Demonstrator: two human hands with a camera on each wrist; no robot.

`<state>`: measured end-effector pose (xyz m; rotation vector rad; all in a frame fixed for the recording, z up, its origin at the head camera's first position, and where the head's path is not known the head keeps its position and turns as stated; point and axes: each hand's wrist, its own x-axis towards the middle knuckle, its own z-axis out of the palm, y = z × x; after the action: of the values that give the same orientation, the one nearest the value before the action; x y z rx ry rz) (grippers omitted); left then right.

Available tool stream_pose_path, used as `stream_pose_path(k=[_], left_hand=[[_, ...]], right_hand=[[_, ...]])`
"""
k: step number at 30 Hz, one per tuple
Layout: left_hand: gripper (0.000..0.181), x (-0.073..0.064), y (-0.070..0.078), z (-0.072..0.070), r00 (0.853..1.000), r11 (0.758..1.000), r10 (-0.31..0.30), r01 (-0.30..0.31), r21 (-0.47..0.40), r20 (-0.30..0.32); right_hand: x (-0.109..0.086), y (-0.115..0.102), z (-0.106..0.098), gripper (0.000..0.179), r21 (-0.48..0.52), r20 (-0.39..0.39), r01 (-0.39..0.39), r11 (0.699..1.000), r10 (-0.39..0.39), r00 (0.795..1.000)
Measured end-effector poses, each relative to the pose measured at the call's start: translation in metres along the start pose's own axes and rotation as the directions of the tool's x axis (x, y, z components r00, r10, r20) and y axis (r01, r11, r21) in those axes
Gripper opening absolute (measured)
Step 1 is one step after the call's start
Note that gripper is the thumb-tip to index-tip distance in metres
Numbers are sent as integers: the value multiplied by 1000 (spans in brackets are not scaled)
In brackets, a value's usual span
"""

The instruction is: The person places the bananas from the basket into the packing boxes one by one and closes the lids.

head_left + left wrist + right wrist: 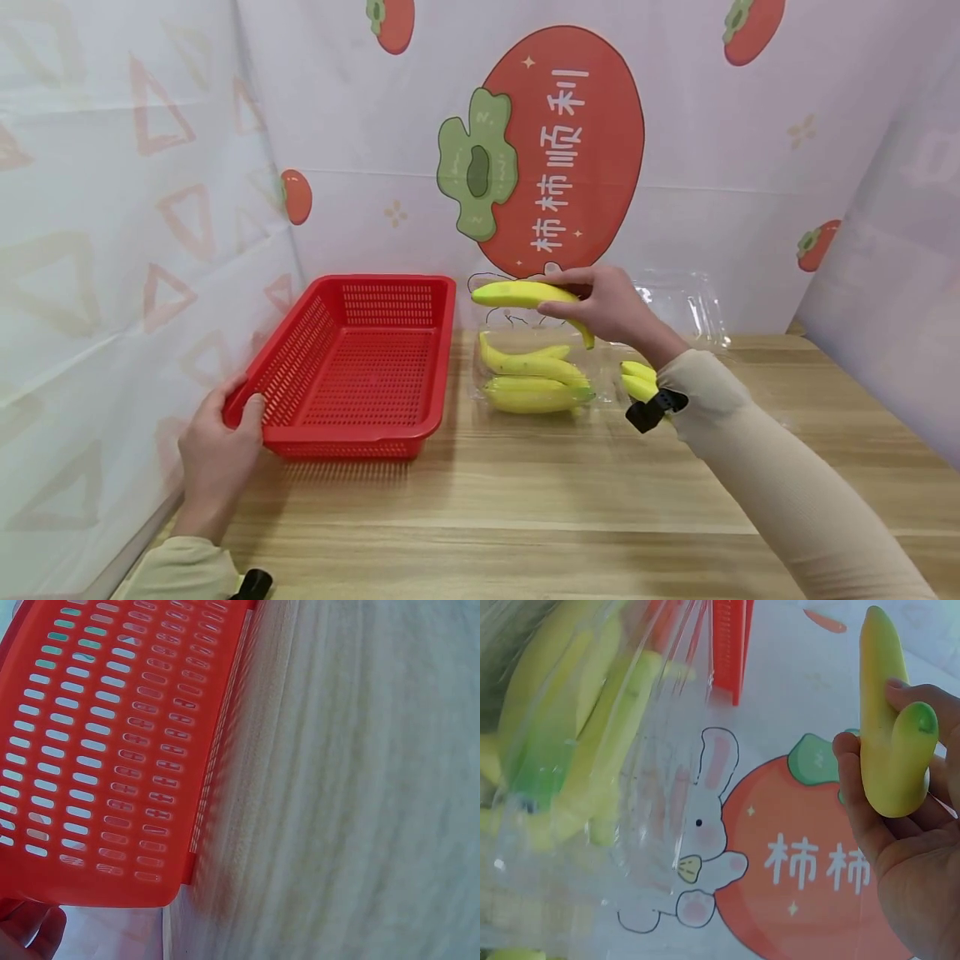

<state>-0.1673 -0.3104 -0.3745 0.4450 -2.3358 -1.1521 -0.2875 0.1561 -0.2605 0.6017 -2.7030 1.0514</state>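
Note:
My right hand (600, 304) holds a yellow banana (517, 293) with a greenish tip, raised above a clear plastic box (476, 367). In the right wrist view the thumb and fingers pinch that banana (896, 772) near its middle. Several more bananas (536, 392) lie inside the box. At the near left corner of a red plastic basket (345, 433), my left hand (221, 454) grips the rim, thumb over the top. The left wrist view shows the basket's slotted wall (112, 750) and only part of the fingers (46, 934).
More bananas (637, 379) lie right of the box, partly behind my right forearm. An open clear lid (682, 308) stands at the back. A printed cloth (360, 225) hangs behind the wooden table (525, 517), with cloth walls at both sides.

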Motion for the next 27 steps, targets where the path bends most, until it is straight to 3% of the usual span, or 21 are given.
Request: stream_pose_path(k=[7, 27], left_hand=[[54, 1, 0, 0, 1000, 1000, 6, -6, 2, -7], [53, 4, -4, 1, 1000, 1000, 8, -8, 6, -13]], right_hand=[[-14, 15, -13, 45, 56, -62, -32, 998, 35, 997], [-56, 58, -56, 43, 43, -174, -88, 995, 94, 980]])
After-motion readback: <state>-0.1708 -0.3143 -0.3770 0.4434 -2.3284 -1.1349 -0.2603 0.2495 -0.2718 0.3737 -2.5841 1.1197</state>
